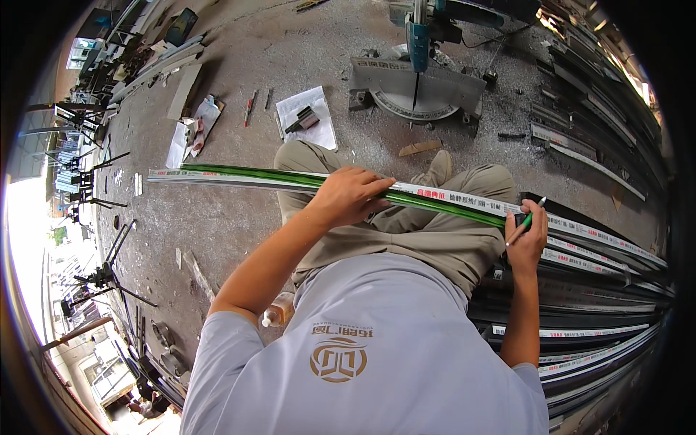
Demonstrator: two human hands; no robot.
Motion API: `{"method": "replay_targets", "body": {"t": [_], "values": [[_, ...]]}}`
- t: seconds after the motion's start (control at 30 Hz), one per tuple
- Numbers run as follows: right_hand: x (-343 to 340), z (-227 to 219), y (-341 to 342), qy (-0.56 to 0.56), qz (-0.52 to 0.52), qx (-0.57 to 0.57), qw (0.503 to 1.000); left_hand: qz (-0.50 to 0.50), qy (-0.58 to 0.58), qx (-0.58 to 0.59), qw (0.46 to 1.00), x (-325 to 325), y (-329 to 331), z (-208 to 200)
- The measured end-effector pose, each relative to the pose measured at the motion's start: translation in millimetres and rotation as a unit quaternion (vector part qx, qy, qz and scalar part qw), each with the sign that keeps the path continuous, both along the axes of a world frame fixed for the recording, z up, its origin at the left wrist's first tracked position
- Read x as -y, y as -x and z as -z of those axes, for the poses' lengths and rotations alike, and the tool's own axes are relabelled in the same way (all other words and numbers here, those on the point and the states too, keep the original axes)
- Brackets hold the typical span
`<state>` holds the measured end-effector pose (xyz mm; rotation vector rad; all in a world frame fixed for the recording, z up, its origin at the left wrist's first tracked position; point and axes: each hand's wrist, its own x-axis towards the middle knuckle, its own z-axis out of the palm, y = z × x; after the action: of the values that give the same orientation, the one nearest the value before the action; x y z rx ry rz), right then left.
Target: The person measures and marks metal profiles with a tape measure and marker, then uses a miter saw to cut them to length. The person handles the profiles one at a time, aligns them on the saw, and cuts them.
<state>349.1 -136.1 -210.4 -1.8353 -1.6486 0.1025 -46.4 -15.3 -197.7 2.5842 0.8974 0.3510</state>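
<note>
Across my lap lies a long, thin window profile (442,193) with white printed film, and a dark green strip (250,172) runs along it. My left hand (351,194) is closed over the profile near its middle, fingers curled across the top. Toward the right, my right hand (527,238) grips a slim pen (535,212) with a green part, its dark tip pointing up and away. That hand rests at the profile, close to the right end of the green strip. Whether its fingers also touch the strip is hidden.
A mitre saw (419,80) stands on the floor ahead. White paper sheets (319,99) with a dark block (303,119) lie left of it, near a red pen (250,107). Stacked profiles (580,332) fill the right side. A bottle (278,310) stands by my left hip.
</note>
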Motion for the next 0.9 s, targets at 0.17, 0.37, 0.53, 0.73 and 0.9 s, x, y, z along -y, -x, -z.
{"method": "replay_targets", "body": {"t": [0.17,0.37,0.53,0.73,0.9], "values": [[3.4,-3.7,-5.3,-0.005,0.007,0.028,1.0,-0.009,0.004,0.002,1.0,1.4,0.7,2.6],[8.8,-5.1,-2.3,0.027,0.004,0.043,0.999,-0.033,0.016,0.014,0.999,-2.1,13.1,12.7],[9.3,-13.9,13.5,0.044,0.01,0.019,0.999,-0.065,0.051,-0.02,0.996,-5.4,28.2,24.5],[15.7,-3.5,35.9,0.089,0.021,-0.203,0.975,-0.124,0.077,-0.055,0.988,-11.8,47.6,41.5],[14.5,-14.8,73.0,0.171,-0.025,-0.3,0.938,-0.093,0.098,-0.093,0.986,-48.7,48.8,40.1]]}}
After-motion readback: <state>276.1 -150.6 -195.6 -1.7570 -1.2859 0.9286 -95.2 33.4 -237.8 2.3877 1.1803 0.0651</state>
